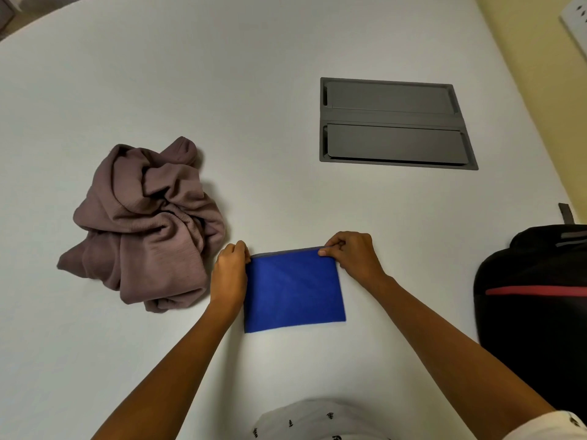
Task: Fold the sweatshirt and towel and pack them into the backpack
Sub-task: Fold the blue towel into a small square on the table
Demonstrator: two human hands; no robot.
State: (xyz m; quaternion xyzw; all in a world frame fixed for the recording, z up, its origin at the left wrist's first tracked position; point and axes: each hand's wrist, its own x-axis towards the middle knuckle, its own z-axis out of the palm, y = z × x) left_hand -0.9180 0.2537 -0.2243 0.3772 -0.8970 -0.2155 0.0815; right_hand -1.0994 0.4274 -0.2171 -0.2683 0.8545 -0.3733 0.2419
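From the head view, a blue towel (293, 290) lies flat on the white counter (222, 90), near the person and a little right of centre. It is already folded down to a small, neat rectangle.

The left hand (230, 271) is at the towel's far-left corner and the right hand (352, 254) at its far-right corner. The fingers (330, 249) of the right hand are curled and pinch the far edge, where a thin line of layered cloth shows. The left hand's fingers are curled at the other corner in the same way, though the exact contact there is partly hidden.

Holding both far corners keeps the stacked layers lined up. It is probably the grip either for squaring the edge or for bringing the far side over in another fold.

The mauve sweatshirt (146, 223) sits in a crumpled heap to the left, just beside the left hand and not yet folded. The dark backpack (536, 312), with a red stripe, stands at the right edge of the counter, within the right arm's reach for packing. Whether it is open cannot be told.

A grey hatch (394, 122) is set into the counter farther back.
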